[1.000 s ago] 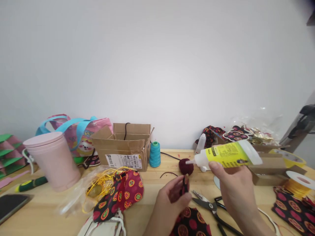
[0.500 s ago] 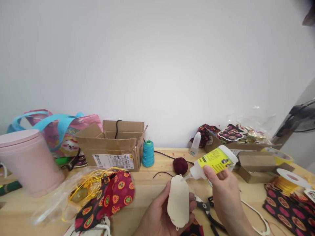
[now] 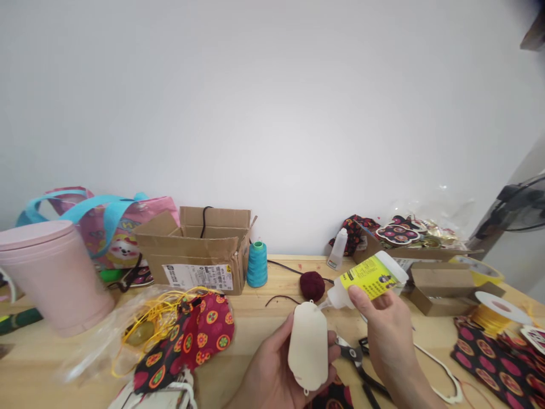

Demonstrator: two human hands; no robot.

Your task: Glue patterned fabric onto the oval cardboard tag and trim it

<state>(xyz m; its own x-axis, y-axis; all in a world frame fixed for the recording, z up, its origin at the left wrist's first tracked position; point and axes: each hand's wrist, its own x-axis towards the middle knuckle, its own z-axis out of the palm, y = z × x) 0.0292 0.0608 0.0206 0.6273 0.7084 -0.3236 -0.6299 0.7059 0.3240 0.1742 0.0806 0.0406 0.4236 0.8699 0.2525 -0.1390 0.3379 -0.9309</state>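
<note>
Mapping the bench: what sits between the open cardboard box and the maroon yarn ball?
A teal thread spool, upright, close beside the cardboard box and left of the yarn ball, in the head view.

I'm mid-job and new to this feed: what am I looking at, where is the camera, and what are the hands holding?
No machine here: these are a person's two bare hands, filmed by one head-worn camera looking forward and down. The left hand holds a cream tag-shaped card cutout upright. The right hand grips a white glue bottle with a yellow label, its nozzle tipped down to the card's top edge. Beneath lies a pale wooden table with a brown cardboard box, a teal thread spool, a maroon yarn ball, red-and-black patterned fabric and black-handled scissors.
</note>
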